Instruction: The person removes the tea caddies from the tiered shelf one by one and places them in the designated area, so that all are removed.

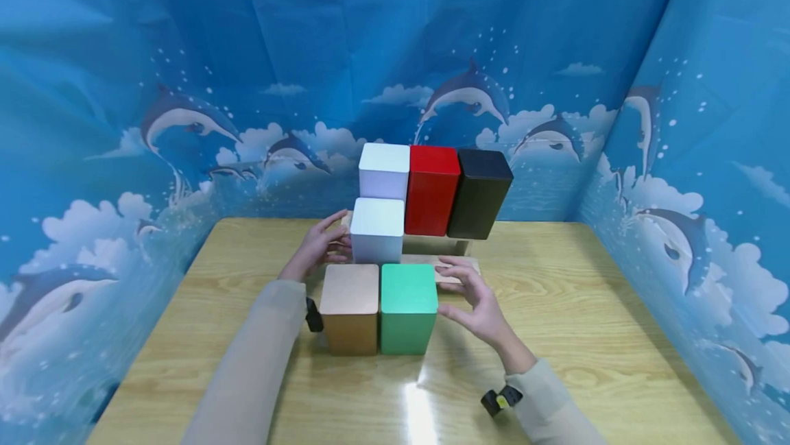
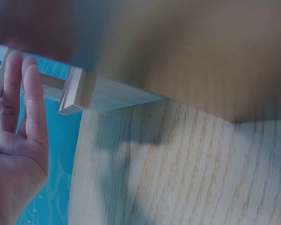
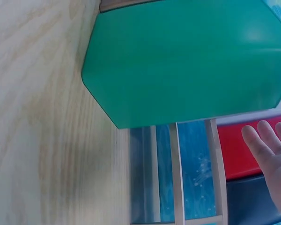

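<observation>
My left hand (image 1: 319,246) is at the left side of the nearer white box (image 1: 378,229), its extended fingers right at the box's side. In the left wrist view its fingers (image 2: 33,101) are straight, beside a wooden rack (image 2: 77,91). To the right of the green box (image 1: 409,304), my right hand (image 1: 475,301) has its fingers spread and its thumb tip close to that box. A tan-brown box (image 1: 350,308) stands just left of the green one. Farther back, another white box (image 1: 384,169), a red box (image 1: 432,191) and a black box (image 1: 480,191) form a raised row.
Pale wooden slats (image 1: 458,268) of a stepped rack show under the boxes. The wood-grain table (image 1: 543,335) extends to both sides. A blue dolphin-print cloth (image 1: 345,40) encloses the back and sides. Dark wrist cameras (image 1: 501,400) sit on both wrists.
</observation>
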Demonstrator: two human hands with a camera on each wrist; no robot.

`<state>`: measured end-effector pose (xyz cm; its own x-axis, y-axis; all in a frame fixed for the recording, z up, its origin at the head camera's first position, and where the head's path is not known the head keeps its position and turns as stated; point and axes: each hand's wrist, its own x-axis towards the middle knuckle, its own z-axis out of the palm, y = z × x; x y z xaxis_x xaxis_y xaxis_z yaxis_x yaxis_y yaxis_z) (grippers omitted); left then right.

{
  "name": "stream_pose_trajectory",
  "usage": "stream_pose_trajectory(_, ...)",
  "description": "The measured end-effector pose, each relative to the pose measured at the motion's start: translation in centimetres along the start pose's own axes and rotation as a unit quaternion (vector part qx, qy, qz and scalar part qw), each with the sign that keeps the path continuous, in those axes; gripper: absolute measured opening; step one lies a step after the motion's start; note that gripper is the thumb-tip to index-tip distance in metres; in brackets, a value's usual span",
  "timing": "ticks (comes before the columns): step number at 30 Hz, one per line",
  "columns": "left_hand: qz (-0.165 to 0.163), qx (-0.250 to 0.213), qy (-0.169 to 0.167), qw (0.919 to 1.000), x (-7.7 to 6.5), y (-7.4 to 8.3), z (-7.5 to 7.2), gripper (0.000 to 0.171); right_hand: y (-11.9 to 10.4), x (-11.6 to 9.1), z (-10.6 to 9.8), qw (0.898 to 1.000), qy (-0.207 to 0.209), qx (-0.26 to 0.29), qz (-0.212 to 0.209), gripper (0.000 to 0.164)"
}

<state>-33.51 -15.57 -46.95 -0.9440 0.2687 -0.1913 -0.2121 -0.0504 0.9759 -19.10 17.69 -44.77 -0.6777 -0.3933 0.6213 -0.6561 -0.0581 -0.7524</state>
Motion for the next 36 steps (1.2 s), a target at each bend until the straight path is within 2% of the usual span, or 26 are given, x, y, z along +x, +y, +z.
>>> stream_pose_trajectory(4,0.0,0.002,-0.01,0.9999,-0.5,0.5,0.1,0.055,0.0,0.1,-0.5,1.0,0.01,0.01,-0.007,0.048)
stream_pose_trajectory(12,0.002,0.006,0.01,0.9999,0.0,0.0,0.1,0.052,-0.2,1.1,-1.0,0.999,0.025,0.007,-0.026,0.045)
stream_pose_trajectory(23,-0.003,0.007,0.012,0.9999,0.0,0.1,0.1,0.051,-3.5,5.0,-0.3,0.997,0.029,-0.062,0.048,0.046)
stream_pose_trajectory(31,0.002,0.012,0.009,0.9999,0.0,-0.1,0.0,0.051,-3.7,8.1,0.1,0.995,0.02,-0.076,0.058,0.043)
stream_pose_trajectory(36,0.005,0.013,0.004,0.9999,0.0,0.0,0.0,0.051,-3.7,9.7,0.2,0.993,0.016,-0.083,0.083,0.043)
